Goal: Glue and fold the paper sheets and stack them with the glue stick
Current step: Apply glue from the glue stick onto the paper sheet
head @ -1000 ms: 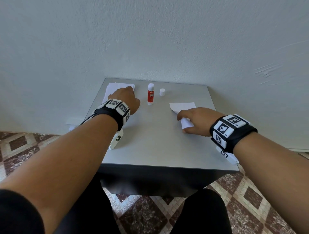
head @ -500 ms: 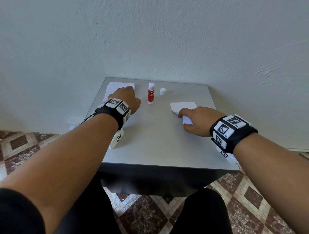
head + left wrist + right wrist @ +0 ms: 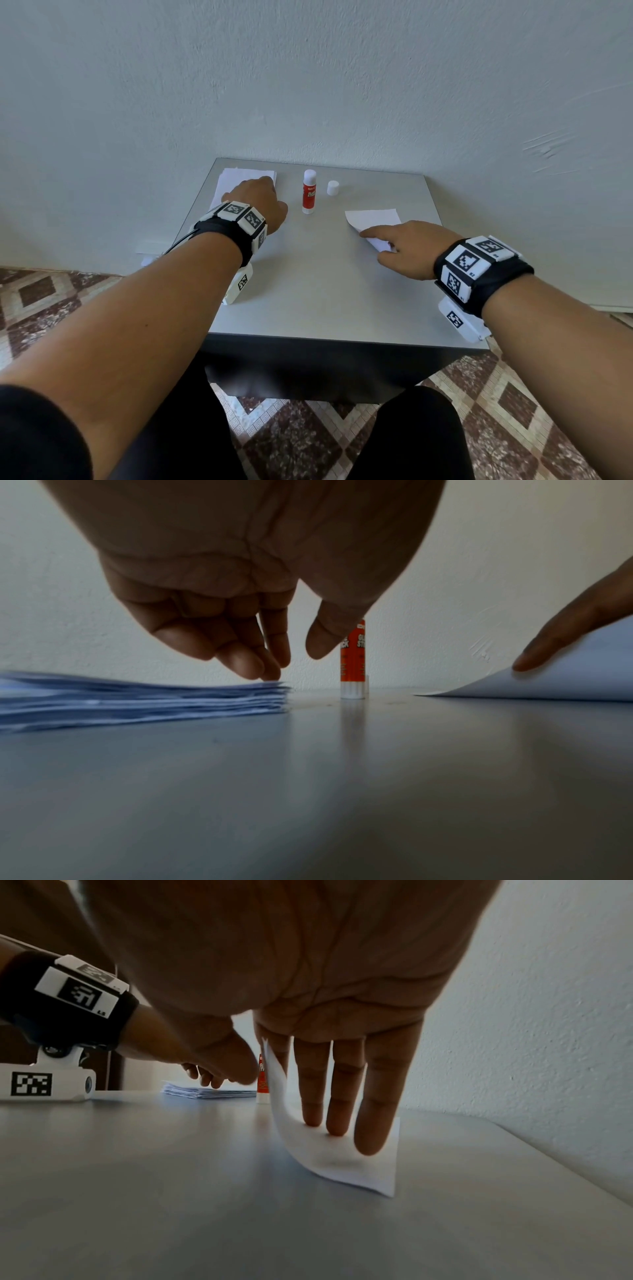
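A stack of white paper sheets (image 3: pixel 236 176) lies at the table's back left. My left hand (image 3: pixel 262 200) hovers over its right edge, fingertips (image 3: pixel 270 673) touching the top sheet and the thumb held apart. An uncapped red glue stick (image 3: pixel 309 197) stands upright in the middle, its white cap (image 3: pixel 333 188) just to the right. A single sheet (image 3: pixel 373 217) lies at the right. My right hand (image 3: pixel 407 246) presses three straight fingers (image 3: pixel 337 1118) on it, while thumb and index finger pinch its left edge (image 3: pixel 274 1074), which curls upward.
The small grey table (image 3: pixel 308 291) stands against a white wall (image 3: pixel 342 85). Its front half is bare grey surface. Patterned floor tiles (image 3: pixel 41 294) and my dark-clothed legs lie below the front edge.
My right index finger has stretched a little further left along the sheet's edge. The left hand stays over the stack, and the glue stick and cap have not moved.
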